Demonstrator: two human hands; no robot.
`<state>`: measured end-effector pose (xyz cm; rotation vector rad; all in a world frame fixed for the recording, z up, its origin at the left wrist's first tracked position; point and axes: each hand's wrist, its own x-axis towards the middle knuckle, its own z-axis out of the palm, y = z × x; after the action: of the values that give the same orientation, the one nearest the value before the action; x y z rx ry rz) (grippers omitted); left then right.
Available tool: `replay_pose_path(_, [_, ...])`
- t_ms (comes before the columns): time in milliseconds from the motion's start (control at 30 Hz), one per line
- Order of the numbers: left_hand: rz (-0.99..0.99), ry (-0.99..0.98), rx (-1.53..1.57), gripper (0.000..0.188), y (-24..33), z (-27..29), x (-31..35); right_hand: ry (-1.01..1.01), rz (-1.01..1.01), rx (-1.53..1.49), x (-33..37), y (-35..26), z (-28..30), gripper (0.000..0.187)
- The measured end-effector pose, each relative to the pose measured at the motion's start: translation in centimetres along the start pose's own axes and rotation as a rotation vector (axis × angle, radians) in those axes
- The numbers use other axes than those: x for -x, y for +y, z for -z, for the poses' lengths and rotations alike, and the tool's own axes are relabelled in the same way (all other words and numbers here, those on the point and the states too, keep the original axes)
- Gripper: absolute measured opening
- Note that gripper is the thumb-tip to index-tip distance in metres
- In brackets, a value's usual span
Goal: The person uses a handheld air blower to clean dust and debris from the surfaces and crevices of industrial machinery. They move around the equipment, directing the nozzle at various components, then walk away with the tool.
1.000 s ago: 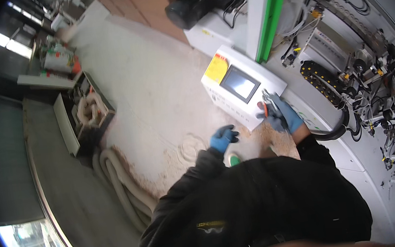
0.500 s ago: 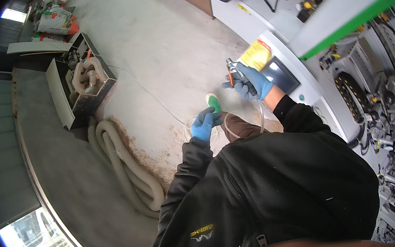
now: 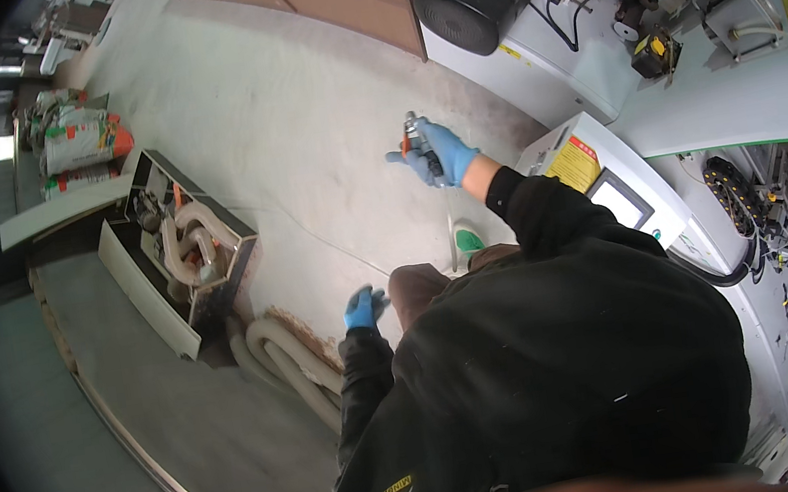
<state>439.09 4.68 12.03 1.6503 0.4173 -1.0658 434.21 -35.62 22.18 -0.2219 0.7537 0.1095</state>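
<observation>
My right hand [image 3: 441, 152], in a blue glove, is stretched out ahead of me over the floor. It is wrapped round a silver air gun [image 3: 413, 132] with an orange lever and a dark handle. From the bottom of the handle a clear hose [image 3: 450, 228] hangs down past my green shoe [image 3: 467, 239]. My left hand [image 3: 363, 308], gloved in blue with darker fingertips, hangs low beside my brown-trousered knee [image 3: 417, 288]. Its fingers are loosely bent and apart, with nothing visible in them.
To the right stands a white machine with a screen panel [image 3: 621, 201] and a big black motor [image 3: 471, 9]. On the left, an open box [image 3: 249, 251] holds coiled ducting, with a thick beige hose [image 3: 294, 356] beside it. Filled sacks [image 3: 78, 144] lie farther back. A thin line crosses the floor.
My body has moved forward and the view has turned. The air gun, still in my right hand, is farther from the screen panel. My left hand has dropped down and left beside my leg.
</observation>
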Motion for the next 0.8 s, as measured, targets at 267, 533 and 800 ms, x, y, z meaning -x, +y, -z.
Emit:
replay_pose_path(267, [0.052, -0.488, -1.68, 0.046, 3.4, 16.2, -16.7, 0.245, 0.254, 0.153, -20.2, -3.2, -4.6, 0.046])
replay_pose_path(533, [0.24, 0.008, -0.552, 0.03, 30.4, 16.6, -31.5, 0.52, 0.242, -0.656, -22.5, -1.8, 0.4, 0.029])
replay_pose_path(800, [-0.069, -0.293, -0.633, 0.032, 49.4, -4.5, -38.6, 0.425, 0.722, -0.764, -13.6, -7.2, 3.6, 0.038])
